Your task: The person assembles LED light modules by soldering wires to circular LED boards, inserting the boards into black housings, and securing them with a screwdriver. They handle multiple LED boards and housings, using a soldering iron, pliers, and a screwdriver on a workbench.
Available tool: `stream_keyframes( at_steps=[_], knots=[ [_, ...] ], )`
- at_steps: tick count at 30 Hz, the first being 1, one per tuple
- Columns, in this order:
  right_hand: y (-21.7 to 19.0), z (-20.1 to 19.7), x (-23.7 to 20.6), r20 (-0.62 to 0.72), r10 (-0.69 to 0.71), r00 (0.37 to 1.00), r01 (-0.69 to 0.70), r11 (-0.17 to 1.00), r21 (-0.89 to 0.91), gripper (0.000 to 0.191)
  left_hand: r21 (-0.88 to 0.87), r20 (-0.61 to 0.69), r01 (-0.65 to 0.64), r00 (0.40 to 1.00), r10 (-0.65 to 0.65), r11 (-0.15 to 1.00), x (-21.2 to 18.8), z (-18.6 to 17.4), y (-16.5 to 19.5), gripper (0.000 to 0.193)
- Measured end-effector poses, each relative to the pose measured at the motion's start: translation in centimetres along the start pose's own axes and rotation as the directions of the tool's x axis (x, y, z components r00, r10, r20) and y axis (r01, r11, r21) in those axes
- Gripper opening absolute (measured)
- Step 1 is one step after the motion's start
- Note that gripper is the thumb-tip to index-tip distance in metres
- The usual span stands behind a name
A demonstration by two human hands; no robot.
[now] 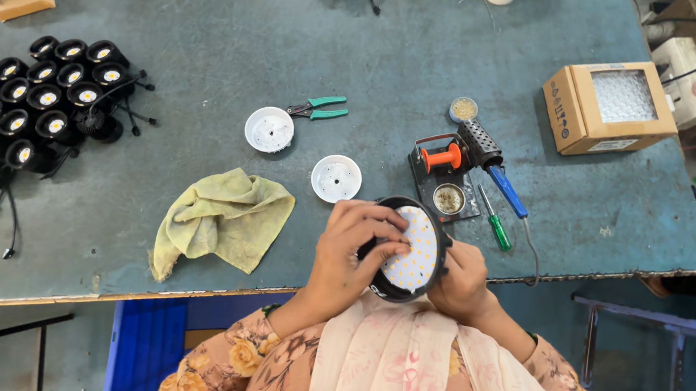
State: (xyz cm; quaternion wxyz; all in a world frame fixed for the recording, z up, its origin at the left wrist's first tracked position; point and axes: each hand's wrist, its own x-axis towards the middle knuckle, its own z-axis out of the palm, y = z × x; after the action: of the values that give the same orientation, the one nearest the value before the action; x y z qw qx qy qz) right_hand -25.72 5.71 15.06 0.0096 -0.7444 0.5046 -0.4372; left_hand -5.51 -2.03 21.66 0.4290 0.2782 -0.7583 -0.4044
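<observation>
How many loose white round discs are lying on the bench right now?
2. One white disc lies beside the green-handled pliers; the other white disc lies just above the left hand, right of the yellow cloth. None looks hidden.

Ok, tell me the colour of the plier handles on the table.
The plier handles are green-teal, seen clearly in the head view.

Bright even overhead light, soft shadows, sharp focus, slight edge distortion.

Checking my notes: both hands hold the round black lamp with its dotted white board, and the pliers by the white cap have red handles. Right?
Not quite. In the head view the pliers beside the white cap have green handles, not red. Both hands, left and right, do hold the lamp.
</observation>
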Motion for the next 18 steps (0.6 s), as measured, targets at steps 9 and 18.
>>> stream_keyframes(
  at_steps=[9, 18],
  knots=[
    [4.2, -0.9, -4.5, 0.058, -0.095, 0.994, 0.089, 0.99, 0.106, 0.026, -0.011, 0.059, -0.209, 0.976, 0.209, 0.978, -0.1, 0.0, 0.6, 0.016],
    [5.4, -1.0, -3.7, 0.732, 0.517, 0.443, -0.761, -0.215, 0.612, 0.033, -0.023, 0.106, -0.261, 0.959, 0.262, 0.965, 0.1, 0.2, 0.0, 0.013]
  ],
)
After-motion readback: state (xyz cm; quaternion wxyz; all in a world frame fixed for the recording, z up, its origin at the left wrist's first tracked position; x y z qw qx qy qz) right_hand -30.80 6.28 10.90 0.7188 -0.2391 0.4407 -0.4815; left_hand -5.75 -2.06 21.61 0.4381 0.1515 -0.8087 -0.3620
